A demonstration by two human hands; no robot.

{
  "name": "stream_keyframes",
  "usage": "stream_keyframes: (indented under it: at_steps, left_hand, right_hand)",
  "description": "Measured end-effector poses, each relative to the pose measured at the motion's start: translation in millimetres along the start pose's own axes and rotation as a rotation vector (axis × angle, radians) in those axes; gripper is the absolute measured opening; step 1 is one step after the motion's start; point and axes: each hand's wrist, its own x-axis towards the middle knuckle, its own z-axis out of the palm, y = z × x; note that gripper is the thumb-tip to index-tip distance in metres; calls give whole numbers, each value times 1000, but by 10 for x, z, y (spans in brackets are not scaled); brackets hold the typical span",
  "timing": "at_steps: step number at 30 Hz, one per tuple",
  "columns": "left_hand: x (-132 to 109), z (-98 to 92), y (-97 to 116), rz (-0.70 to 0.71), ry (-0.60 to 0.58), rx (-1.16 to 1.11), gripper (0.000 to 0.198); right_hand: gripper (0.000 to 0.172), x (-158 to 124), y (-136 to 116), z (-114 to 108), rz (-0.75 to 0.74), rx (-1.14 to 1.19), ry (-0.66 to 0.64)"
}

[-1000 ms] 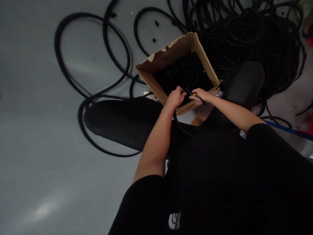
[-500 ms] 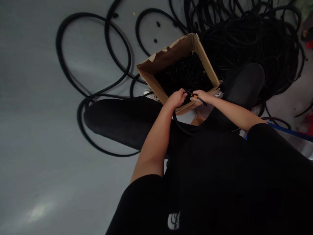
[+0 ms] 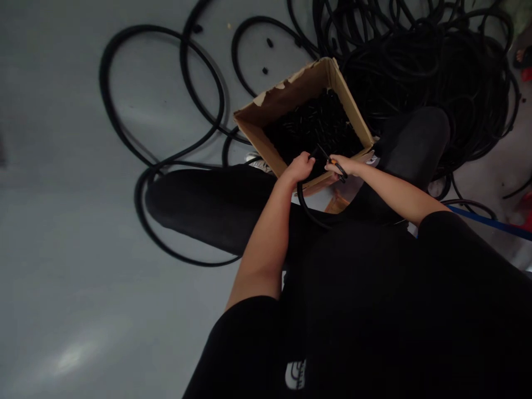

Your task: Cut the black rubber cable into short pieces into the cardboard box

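My left hand (image 3: 301,167) is closed around a black rubber hose (image 3: 304,204) near its end, over the near edge of a cardboard box (image 3: 254,133). From the fist the hose bends down toward my lap. A pair of scissors (image 3: 341,173) with black and orange handles sits in my right hand (image 3: 338,165). Its blade points up and left, a little apart from the left fist. Below both hands, many short black pieces (image 3: 310,119) cover the bottom of the box. The exact hose end is dark and hard to make out.
A large tangled heap of black hose (image 3: 428,72) lies beyond the box at the right. Loose hose loops (image 3: 103,83) spread over the grey floor (image 3: 62,221) at the left. A few small black pieces (image 3: 270,42) lie behind the box. A blue strip (image 3: 490,220) runs at the right.
The scissors have come away from the hose at my left hand and now show their blade apart from it. Both hands stay over the box's near edge.
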Motion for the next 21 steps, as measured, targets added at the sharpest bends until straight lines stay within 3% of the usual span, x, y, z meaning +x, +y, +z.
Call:
stream_keyframes:
  at_steps: [4,11,18,21]
  left_hand:
    - [-31,0,20,50,-33,-58,25]
    - [-33,6,30,101,-96,-30,24]
    - [-70,-8,55,3,-9,-52,26]
    - [-100,-6,58,-7,28,-38,28]
  right_hand:
    - [31,-16,-14,27,-43,75,-52]
    - [25,28,23,30,-101,-25,-22]
    - [28,-2,-51,-46,-190,-288,124]
    - [27,-28,-68,-65,-160,-340,119]
